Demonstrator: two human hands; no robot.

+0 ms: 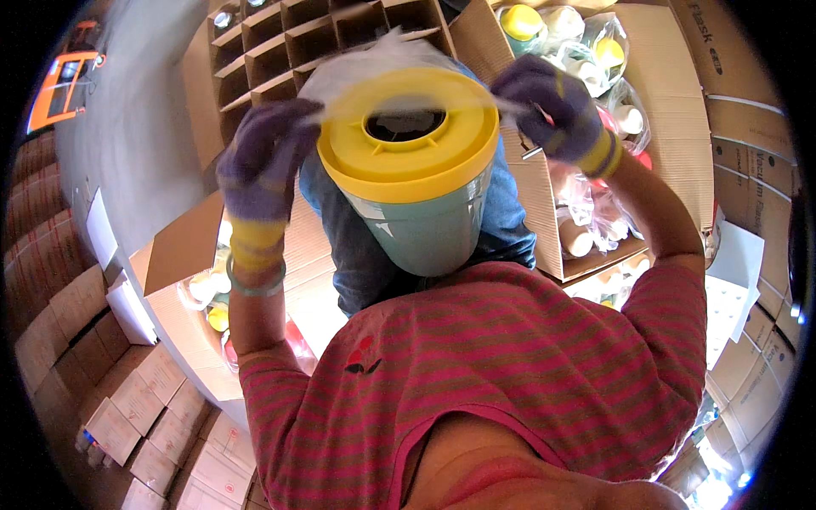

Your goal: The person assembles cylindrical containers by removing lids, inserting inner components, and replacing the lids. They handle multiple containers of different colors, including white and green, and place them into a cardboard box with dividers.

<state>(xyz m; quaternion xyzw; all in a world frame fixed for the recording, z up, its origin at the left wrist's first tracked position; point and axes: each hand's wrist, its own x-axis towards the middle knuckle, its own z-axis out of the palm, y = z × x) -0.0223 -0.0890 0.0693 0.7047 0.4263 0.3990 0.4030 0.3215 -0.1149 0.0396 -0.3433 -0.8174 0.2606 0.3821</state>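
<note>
A pale green tapered container (429, 225) stands between my knees. Its broad yellow ring-shaped top (348, 166) has a dark round opening in the middle. A thin clear plastic bag (374, 64), smeared by motion, stretches across the far side of the yellow top. My left hand (265, 161), in a purple and yellow knit glove, pinches one end of the bag beside the container. On the other side, my right hand (557, 110) wears a matching glove and has its fingers closed on the opposite end.
Beyond my knees is a carton with cardboard dividers (285, 42). An open carton (684, 110) at right holds several plastic-wrapped containers (586, 51). Another open carton (183, 255) lies by my left arm. Stacked boxes (161, 391) line both sides; an orange machine (64, 89) is far left.
</note>
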